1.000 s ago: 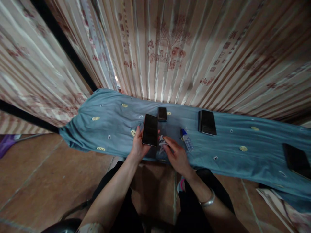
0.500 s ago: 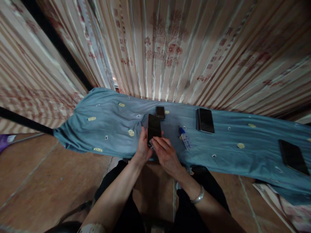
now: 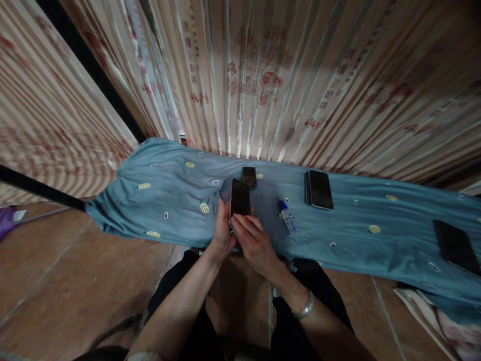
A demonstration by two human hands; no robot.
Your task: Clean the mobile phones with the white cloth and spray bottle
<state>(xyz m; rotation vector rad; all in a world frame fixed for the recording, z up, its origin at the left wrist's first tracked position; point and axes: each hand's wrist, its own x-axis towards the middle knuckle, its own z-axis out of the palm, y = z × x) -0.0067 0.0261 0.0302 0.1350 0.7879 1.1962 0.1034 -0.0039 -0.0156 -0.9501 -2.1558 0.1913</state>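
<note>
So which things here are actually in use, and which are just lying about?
In use:
- left hand gripping the dark phone
- right hand pressed on that phone's lower end

Lying about on the blue cloth:
- small phone
- little bottle
- phone stack
- far-right phone

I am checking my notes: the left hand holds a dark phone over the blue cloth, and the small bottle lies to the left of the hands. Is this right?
Not quite. The head view shows the small bottle lying right of the hands, not left. The left hand does hold the dark phone over the blue cloth.

Bare forearms, a silver bangle [image 3: 302,311] on the right wrist, black trousers [image 3: 323,311].
</note>
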